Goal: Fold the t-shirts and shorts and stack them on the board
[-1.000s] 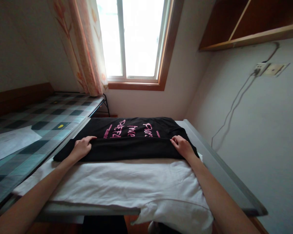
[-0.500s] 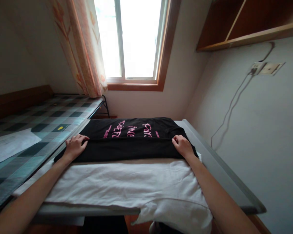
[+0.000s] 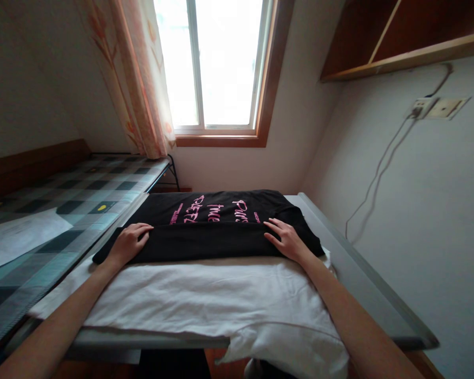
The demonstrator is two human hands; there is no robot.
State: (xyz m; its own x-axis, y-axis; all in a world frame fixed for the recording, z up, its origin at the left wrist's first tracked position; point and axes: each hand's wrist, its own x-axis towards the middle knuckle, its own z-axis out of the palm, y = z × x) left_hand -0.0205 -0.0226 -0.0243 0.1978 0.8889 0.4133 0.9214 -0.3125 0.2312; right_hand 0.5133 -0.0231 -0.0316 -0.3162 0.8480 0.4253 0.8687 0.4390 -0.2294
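Observation:
A black T-shirt [image 3: 213, 242] with pink lettering lies across the table, its near side folded over in a long strip that covers part of the print. My left hand [image 3: 131, 242] rests on the left end of that strip, fingers stretched out along the fold. On the right end lies my right hand [image 3: 286, 238], open, its fingers spread over the folded edge. Beneath the black shirt a white T-shirt [image 3: 197, 295] is laid out, and its sleeve droops over the table's near edge.
The grey table [image 3: 363, 284] runs up to the right wall. A bed with a checked cover [image 3: 114, 181] stands at left, holding a white paper [image 3: 27, 237]. A curtain [image 3: 136, 79] hangs by the window. Cables [image 3: 373, 184] drop from a wall socket [image 3: 422, 108], below a wooden shelf [image 3: 418, 58].
My fingers have loosened from the fold's edge and spread out flat. Both hands have shifted inward along the strip, the right one more clearly.

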